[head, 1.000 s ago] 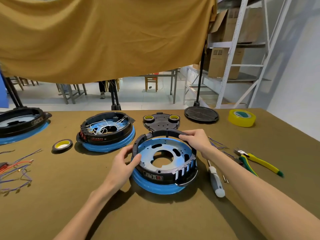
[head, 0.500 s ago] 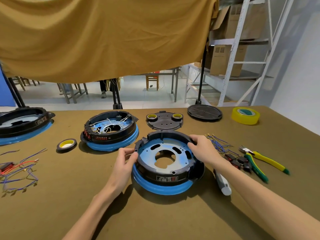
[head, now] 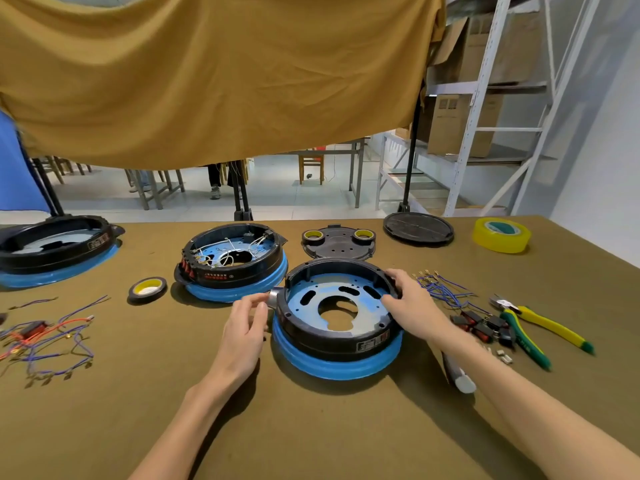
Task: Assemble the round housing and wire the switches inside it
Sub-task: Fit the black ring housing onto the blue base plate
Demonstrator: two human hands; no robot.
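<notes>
Right hand (head: pixel 414 303) grips the far right rim of the round housing (head: pixel 337 318), which sits centre on the tabletop (head: pixel 311 427) on its blue ring; left hand (head: pixel 242 332) hovers just beside its left edge, grip relaxed, holding nothing; loose switches (head: pixel 479 325) lie to the right

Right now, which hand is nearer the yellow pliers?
Right. The right hand grips the housing rim beside the pliers; the left hand is across the housing.
</notes>
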